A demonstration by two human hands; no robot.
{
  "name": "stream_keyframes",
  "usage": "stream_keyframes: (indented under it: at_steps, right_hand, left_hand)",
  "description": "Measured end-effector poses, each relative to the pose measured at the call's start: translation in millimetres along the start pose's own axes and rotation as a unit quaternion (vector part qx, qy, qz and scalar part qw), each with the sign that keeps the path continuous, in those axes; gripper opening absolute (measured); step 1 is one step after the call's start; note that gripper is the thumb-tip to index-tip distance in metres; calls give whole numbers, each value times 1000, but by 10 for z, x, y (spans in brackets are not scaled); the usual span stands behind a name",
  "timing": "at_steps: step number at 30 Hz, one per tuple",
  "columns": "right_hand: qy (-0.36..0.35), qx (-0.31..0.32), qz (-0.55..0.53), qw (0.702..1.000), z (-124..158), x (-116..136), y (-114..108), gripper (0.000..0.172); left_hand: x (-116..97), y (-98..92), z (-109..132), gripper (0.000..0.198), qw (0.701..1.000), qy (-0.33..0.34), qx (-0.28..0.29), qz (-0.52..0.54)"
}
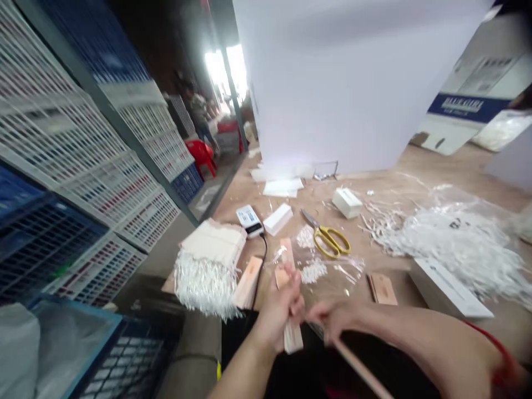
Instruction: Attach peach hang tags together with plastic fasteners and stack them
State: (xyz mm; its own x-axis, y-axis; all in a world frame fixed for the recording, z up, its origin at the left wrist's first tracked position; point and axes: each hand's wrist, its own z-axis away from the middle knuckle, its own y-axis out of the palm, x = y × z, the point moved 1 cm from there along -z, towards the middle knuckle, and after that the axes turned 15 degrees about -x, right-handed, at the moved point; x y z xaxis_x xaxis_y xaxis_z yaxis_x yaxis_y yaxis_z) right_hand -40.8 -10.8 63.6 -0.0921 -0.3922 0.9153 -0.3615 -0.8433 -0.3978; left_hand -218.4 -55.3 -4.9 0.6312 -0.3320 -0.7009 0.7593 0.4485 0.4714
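Left hand (278, 313) closed on wooden strip (293, 337)

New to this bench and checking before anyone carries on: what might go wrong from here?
The pale wooden strip in the left hand is working close to the black cable, so it might snag it and drag the white device along. The white fringe bundle lies at the table edge and might slip off. Loose white shreds near the hands might scatter if brushed.
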Motion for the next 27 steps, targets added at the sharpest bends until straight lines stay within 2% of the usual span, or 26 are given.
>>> stream_keyframes:
  at_steps: [1, 2, 3, 4, 7, 11, 14, 16, 18, 20, 23, 25, 27]
  right_hand:
    - [44, -113, 76, 990, 44, 33, -75, 91]
    - [75, -213, 147, 963, 68, 46, -113, 94]
    - [91, -278, 204, 934, 61, 38, -110, 93]
    - [98, -312, 249, 912, 25, 9, -77, 89]
    - [126, -317, 301, 890, -163, -152, 100, 93]
    - [134, -324, 294, 889, -227, -311, 284, 99]
    - [105, -355, 255, 893, -143, -353, 312, 101]
    - [77, -378, 188, 903, -109, -422, 262, 106]
    - [74, -414, 83, 904, -109, -565, 164, 88]
    - [128, -445, -15, 886, -129, -757, 47, 57]
    - [200, -412, -41, 888, -166, -977, -110, 22]
    - [225, -374, -55, 898, -178, -1038, -182, 13]
    - [241, -353, -81, 900, -178, -1053, -218, 10]
  left_hand:
    - [6, -28, -12, 59, 999, 24, 1, -47]
    - [24, -49, -35, 59, 994, 47, 14, -94]
    - [51, -63, -68, 60, 990, 70, 33, -120]
    - [86, -69, -110, 60, 985, 90, 51, -138]
    - [202, -51, -239, 57, 983, 101, 94, -120]
    - [271, -24, -262, 53, 989, 47, 119, -71]
    - [223, -43, -161, 46, 994, 13, 83, -75]
    - [166, -63, -106, 43, 994, -28, 54, -90]
    - [111, -87, -92, 45, 991, -81, 57, -92]
    - [70, -112, -106, 43, 986, -119, 87, -79]
    - [40, -151, -128, 37, 982, -139, 95, -88]
    - [29, -165, -131, 38, 982, -125, 88, -107]
    - [15, -169, -129, 46, 982, -105, 97, -122]
